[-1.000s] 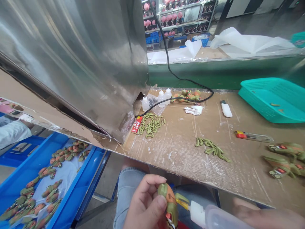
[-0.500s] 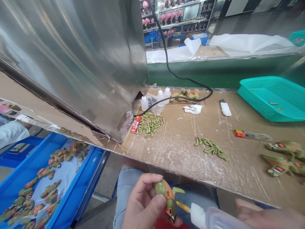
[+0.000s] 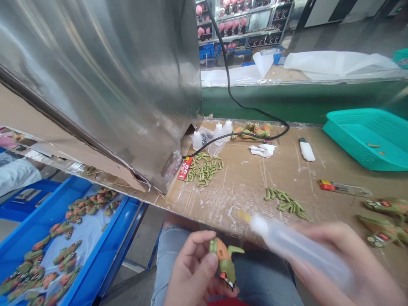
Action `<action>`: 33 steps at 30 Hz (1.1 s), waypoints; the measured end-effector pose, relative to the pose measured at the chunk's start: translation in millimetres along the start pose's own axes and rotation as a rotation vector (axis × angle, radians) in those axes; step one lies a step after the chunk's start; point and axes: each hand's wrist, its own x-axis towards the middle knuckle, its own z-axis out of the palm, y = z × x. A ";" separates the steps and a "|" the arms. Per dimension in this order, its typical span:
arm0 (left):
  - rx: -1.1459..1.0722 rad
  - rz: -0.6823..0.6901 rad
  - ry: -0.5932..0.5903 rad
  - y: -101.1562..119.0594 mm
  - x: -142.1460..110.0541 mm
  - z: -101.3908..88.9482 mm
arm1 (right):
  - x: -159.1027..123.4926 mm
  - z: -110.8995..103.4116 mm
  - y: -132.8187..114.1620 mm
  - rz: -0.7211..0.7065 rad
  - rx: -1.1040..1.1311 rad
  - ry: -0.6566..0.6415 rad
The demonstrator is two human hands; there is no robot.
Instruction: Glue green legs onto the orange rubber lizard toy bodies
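My left hand (image 3: 196, 270) pinches a small green and orange frog-like figurine (image 3: 225, 259) above my lap, its face turned downward and one thin green limb sticking out to the right. In my right hand (image 3: 344, 259) is a translucent plastic squeeze bottle (image 3: 302, 242), blurred, with a white cap and a yellowish tip pointing left over the table's front edge. Beyond the bottle lies a small pile of green limb pieces (image 3: 287, 202). A larger heap of such pieces (image 3: 205, 168) sits further left beside a red packet (image 3: 185, 168).
A blue tray (image 3: 108, 242) of figurines stands at lower left. Metal housing (image 3: 127, 85) walls off the left. On the cardboard-covered table are small white bottles (image 3: 218, 134), a black cable (image 3: 228, 80), a box cutter (image 3: 344, 188), a teal basket (image 3: 366, 140) and more figurines (image 3: 382, 229).
My right hand has lifted the squeeze bottle up and away from the figurine, its tip now above the table edge. My left hand still holds the figurine in nearly the same place.
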 end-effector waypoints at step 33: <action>-0.078 0.161 0.198 7.6 3.5 -20.6 | 53.6 61.0 -48.0 -0.372 0.015 -0.340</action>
